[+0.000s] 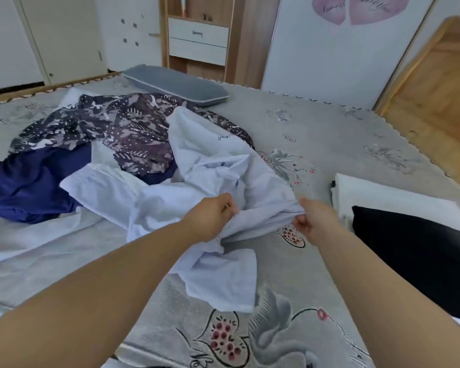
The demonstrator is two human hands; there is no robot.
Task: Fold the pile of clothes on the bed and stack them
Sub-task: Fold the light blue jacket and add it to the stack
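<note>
1. Both forearms reach forward over the bed (329,123).
2. The left hand (210,219) is curled, its fingers bunching a fold of the pale blue shirt (213,166).
3. The right hand (314,221) pinches the same shirt's edge, pulling it taut between the hands.
4. The shirt trails back onto the clothes pile (104,139); a folded stack (398,221) lies to the right.

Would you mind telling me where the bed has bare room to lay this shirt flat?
Bare grey floral bedspread lies between the grey pillow and the folded white and black stack, and in front near the arms. The left side is crowded with the patterned purple garment and navy cloth.
</note>
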